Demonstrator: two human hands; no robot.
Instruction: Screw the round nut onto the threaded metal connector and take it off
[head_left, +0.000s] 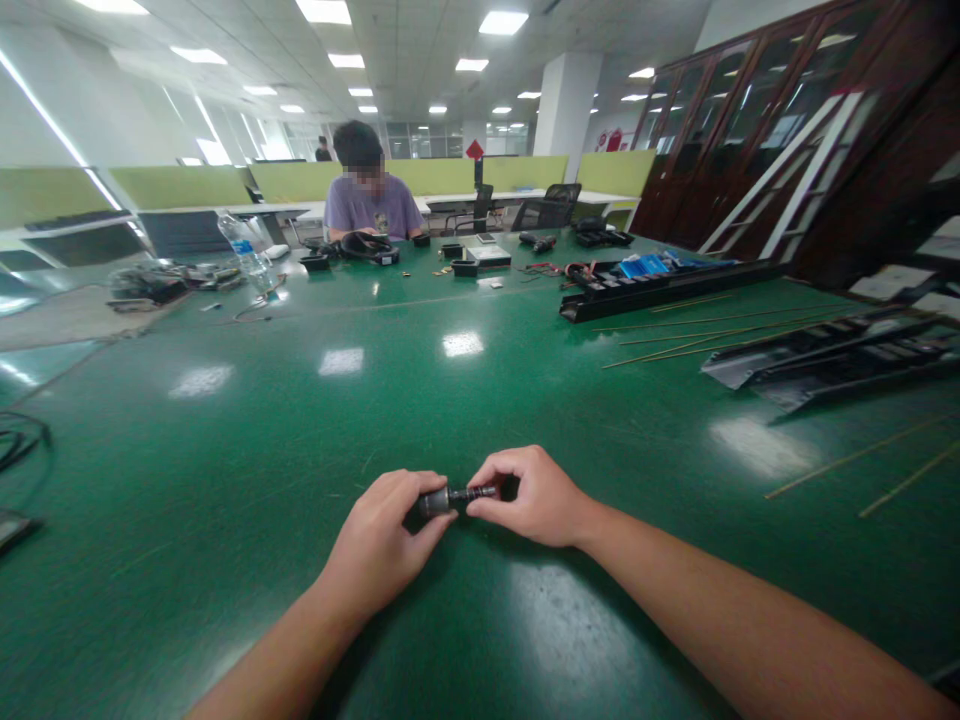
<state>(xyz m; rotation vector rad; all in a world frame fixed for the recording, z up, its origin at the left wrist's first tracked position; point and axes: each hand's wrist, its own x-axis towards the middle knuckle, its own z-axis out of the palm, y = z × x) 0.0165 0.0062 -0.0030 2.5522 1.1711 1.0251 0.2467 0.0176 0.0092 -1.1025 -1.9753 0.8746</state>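
Note:
A small dark metal cylinder (434, 502) with a thinner ridged shaft (478, 492) lies sideways between my hands, low over the green tabletop. My left hand (386, 530) is closed around the thick cylinder end, thumb and fingers on opposite sides. The shaft points right, and my right hand (532, 497) pinches its far end between thumb and forefinger. My fingers partly cover both ends, so the exact kind of part cannot be told. Whether it touches the table is unclear.
Across the green table (405, 400) sits a person (373, 200) near small black boxes (465, 268). A water bottle (244, 245) stands far left. Black metal channels (660, 290) and thin rods (697, 345) lie right. A cable (22, 440) is at the left edge.

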